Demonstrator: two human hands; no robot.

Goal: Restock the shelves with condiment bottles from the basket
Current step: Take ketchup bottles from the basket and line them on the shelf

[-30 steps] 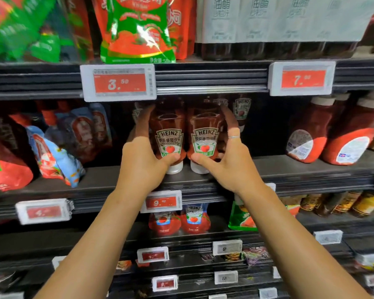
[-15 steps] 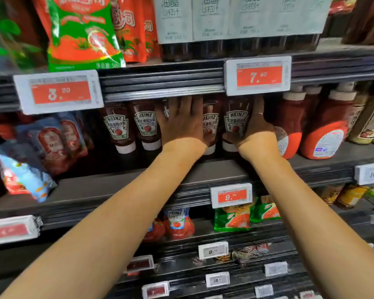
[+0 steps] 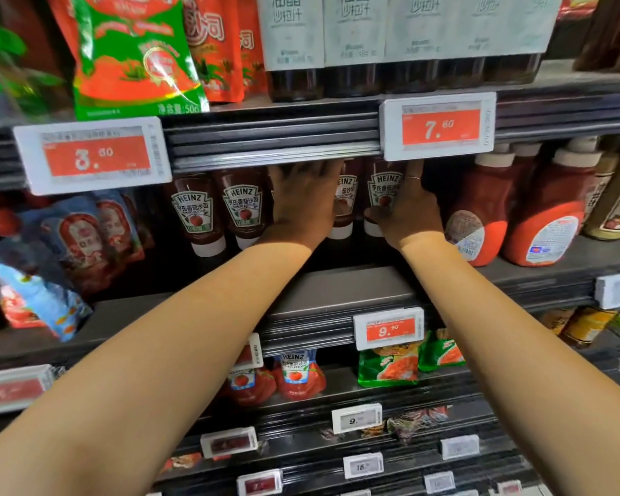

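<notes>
Both hands barely moved, left hand (image 3: 303, 205) spread flat, right hand (image 3: 407, 213) gripping ketchup bottle (image 3: 383, 193), price tag (image 3: 439, 126) overhead

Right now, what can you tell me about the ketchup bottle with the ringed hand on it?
The ketchup bottle is a dark red squeeze bottle that stands upside down on its white cap on the middle shelf, far back under the 7.60 price tag. Its label reads HEINZ above a tomato picture. It looks like smooth plastic and full. The right hand holds it, fingers along its right side and thumb near the cap. Another bottle of the same kind stands just to its left.
</notes>
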